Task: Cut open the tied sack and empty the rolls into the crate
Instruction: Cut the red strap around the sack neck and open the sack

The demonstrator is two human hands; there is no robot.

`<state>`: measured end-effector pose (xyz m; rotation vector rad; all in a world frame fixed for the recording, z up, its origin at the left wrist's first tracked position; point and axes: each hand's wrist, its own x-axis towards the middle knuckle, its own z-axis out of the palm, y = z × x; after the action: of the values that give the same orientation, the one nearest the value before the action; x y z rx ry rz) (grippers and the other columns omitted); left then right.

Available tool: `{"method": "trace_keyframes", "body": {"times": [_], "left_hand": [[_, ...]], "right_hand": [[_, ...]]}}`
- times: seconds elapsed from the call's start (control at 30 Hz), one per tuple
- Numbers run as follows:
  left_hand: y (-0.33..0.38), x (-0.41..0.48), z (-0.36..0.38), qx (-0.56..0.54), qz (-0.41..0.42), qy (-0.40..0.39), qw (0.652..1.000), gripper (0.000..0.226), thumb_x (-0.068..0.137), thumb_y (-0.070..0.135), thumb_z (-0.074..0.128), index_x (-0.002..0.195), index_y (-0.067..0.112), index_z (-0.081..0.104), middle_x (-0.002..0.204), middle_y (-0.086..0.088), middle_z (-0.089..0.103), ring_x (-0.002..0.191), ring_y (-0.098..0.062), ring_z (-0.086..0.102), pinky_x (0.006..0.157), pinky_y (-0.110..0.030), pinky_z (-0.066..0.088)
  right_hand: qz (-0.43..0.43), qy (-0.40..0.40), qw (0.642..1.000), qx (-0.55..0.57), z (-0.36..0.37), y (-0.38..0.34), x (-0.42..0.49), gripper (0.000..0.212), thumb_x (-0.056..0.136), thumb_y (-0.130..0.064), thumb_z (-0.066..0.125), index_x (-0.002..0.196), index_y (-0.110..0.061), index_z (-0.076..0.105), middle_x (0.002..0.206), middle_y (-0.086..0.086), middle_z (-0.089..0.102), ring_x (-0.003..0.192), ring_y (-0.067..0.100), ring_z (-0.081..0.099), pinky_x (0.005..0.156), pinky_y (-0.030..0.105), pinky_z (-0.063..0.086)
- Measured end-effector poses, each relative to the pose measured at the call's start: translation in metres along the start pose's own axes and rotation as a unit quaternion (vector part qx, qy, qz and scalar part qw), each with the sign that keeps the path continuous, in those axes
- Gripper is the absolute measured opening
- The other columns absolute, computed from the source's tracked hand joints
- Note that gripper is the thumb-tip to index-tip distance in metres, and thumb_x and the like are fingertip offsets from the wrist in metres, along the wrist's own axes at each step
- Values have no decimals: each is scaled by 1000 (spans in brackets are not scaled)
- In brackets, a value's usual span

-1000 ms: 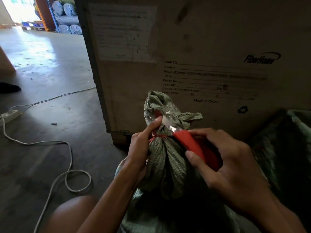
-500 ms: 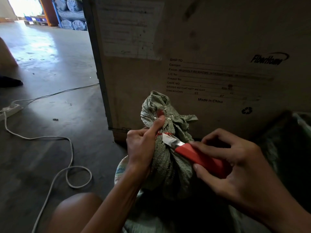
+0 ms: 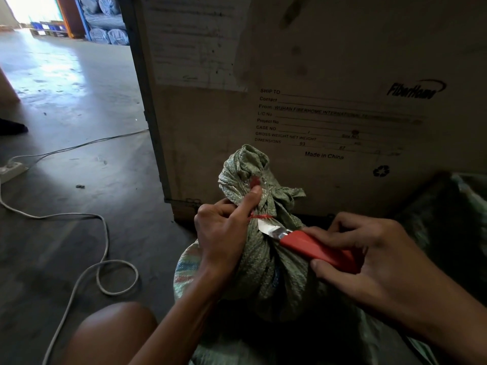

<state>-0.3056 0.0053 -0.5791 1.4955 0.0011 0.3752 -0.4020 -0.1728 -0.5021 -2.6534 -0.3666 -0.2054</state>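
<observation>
A green woven sack stands upright in front of me, its neck bunched and bound with a thin red string. My left hand grips the neck just below the knot, thumb pressed up against the bunched top. My right hand holds a red utility knife, and its silver blade tip lies against the sack right under the red string. The rolls inside are hidden by the sack.
A large cardboard shipping box stands right behind the sack. A white cable loops over the concrete floor at left, running to a power strip. More green sacking lies at the right. My knee shows below.
The knife has dropped from the knotted top down to just under the red string, and its handle has swung lower and to the right. My left hand has kept its grip on the neck.
</observation>
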Motion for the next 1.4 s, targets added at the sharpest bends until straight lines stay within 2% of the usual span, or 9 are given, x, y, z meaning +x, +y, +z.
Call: {"method": "trace_keyframes", "body": {"times": [0.1, 0.27, 0.4, 0.53, 0.7, 0.8, 1.03, 1.2, 1.4], "left_hand": [[1, -1, 1, -3, -9, -7, 1000, 68, 80, 38, 82, 47, -15, 53, 44, -14, 52, 39, -13, 46, 46, -27, 37], [-2, -2, 3, -35, -76, -25, 996, 89, 65, 60, 83, 65, -25, 57, 69, -45, 59, 52, -45, 56, 59, -58, 52], [0, -1, 3, -46, -84, -24, 995, 93, 64, 65, 82, 72, -25, 59, 74, -49, 56, 60, -57, 57, 66, -65, 52], [5, -3, 4, -45, -86, -18, 995, 100, 57, 72, 80, 78, -24, 63, 78, -47, 60, 67, -60, 59, 69, -60, 54], [5, 2, 2, -72, -108, -12, 991, 61, 81, 37, 78, 79, -22, 68, 79, -42, 67, 62, -33, 64, 66, -36, 53], [6, 6, 0, -69, -116, -19, 991, 72, 74, 48, 80, 78, -23, 66, 78, -45, 64, 62, -30, 61, 66, -41, 53], [-1, 11, -4, -55, -144, -38, 987, 44, 76, 38, 80, 73, -6, 78, 82, -38, 72, 69, -41, 71, 80, -57, 58], [-3, 11, -3, -53, -136, -53, 988, 43, 82, 32, 78, 74, -11, 76, 76, -38, 70, 63, -28, 64, 68, -38, 52], [-3, 10, -1, -31, -145, -88, 985, 36, 88, 24, 72, 74, -9, 77, 78, -34, 74, 64, -30, 69, 66, -34, 56]], "right_hand": [[0, -7, 1000, 0, -2, 1, -1, 58, 68, -64, 51, 117, -40, 70, 78, -9, 56, 74, 12, 59, 56, 27, 47], [-6, 11, 1000, 0, -1, 6, -2, 57, 68, -62, 53, 116, -38, 72, 77, -9, 57, 75, 10, 60, 57, 20, 44], [-6, 25, 1000, -2, 9, 4, -3, 57, 72, -61, 52, 122, -39, 69, 82, -13, 54, 80, 8, 58, 63, 14, 42], [-18, 38, 999, -8, 17, 5, -3, 58, 76, -60, 52, 126, -34, 67, 86, -17, 51, 80, 1, 56, 65, 13, 40], [-26, 69, 997, -23, 23, 1, -3, 50, 78, -48, 63, 125, -32, 68, 89, -14, 52, 85, 4, 55, 68, 22, 47], [-30, 96, 994, -36, 23, 2, -1, 48, 75, -42, 69, 121, -30, 71, 88, -11, 54, 84, 10, 57, 64, 31, 53], [-47, 74, 992, -88, 20, 3, 3, 45, 75, -41, 63, 119, -33, 71, 92, -13, 54, 82, 7, 52, 60, 27, 53], [-52, 56, 991, -107, 14, 7, 4, 47, 72, -42, 67, 118, -35, 71, 90, -15, 55, 78, 5, 53, 56, 26, 54], [-69, 52, 988, -130, 7, 10, 0, 46, 70, -40, 63, 115, -36, 72, 88, -14, 55, 77, 8, 55, 50, 27, 53]]}}
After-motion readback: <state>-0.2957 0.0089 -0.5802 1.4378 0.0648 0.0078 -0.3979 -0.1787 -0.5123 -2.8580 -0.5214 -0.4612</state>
